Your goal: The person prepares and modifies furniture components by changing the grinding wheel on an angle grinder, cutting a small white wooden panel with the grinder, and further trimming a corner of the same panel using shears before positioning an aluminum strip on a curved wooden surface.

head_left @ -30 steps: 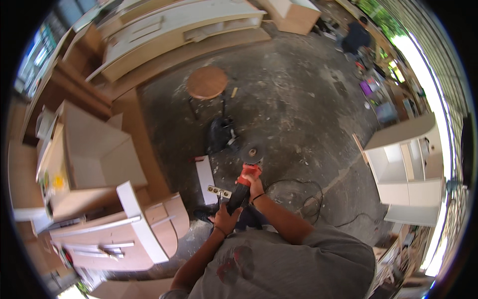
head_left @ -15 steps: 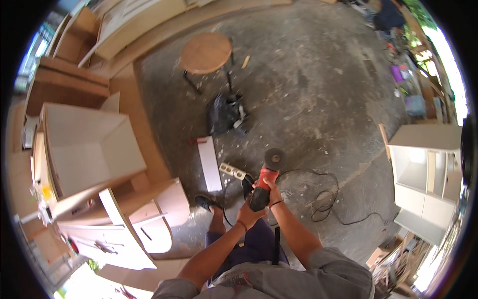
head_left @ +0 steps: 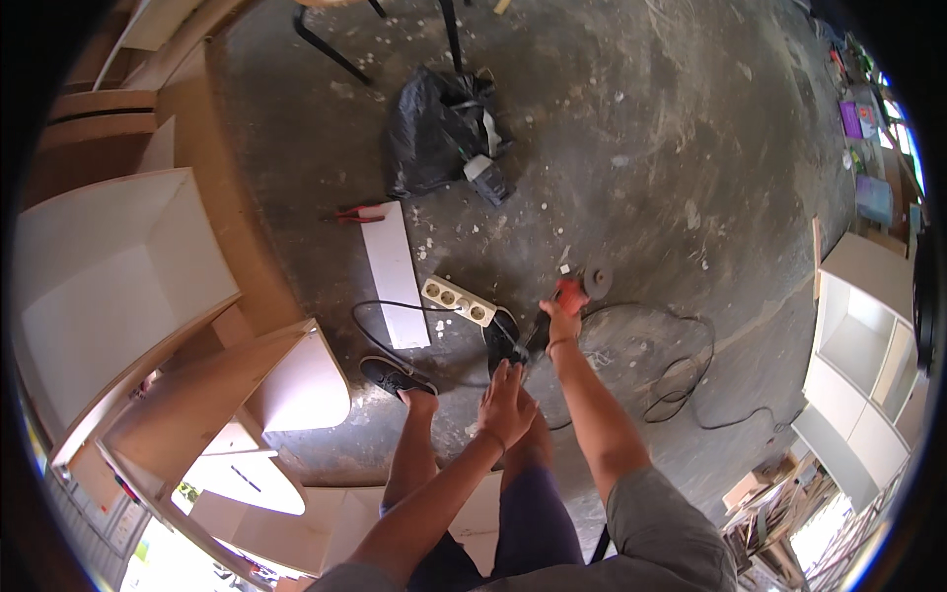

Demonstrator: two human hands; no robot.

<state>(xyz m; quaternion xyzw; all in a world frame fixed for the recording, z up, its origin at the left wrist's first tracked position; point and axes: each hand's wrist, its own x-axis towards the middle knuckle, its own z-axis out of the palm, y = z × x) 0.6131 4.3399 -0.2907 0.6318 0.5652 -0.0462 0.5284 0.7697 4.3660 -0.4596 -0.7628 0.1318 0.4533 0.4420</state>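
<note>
My right hand grips a red and black angle grinder, held low above the floor with its grey round disc pointing away to the right. The grinder's dark rear part is partly hidden by the hand and hard to tell from the shoe behind it. My left hand is in front of my right knee, fingers stretched out and tips near a dark cord end beside the shoe. Just beyond my feet lies a cream power strip with a black cable plugged in. A white board lies left of it.
Red-handled pliers lie at the board's far end. Beyond are a black plastic bag and a stool's black legs. Cabinet parts stand left, a white cabinet right. Loose black cable coils on the concrete floor.
My left hand has come off the grinder and moved back toward my knee. The grinder, in my right hand, has moved right and turned its disc rightward. The view has tilted nearer.
</note>
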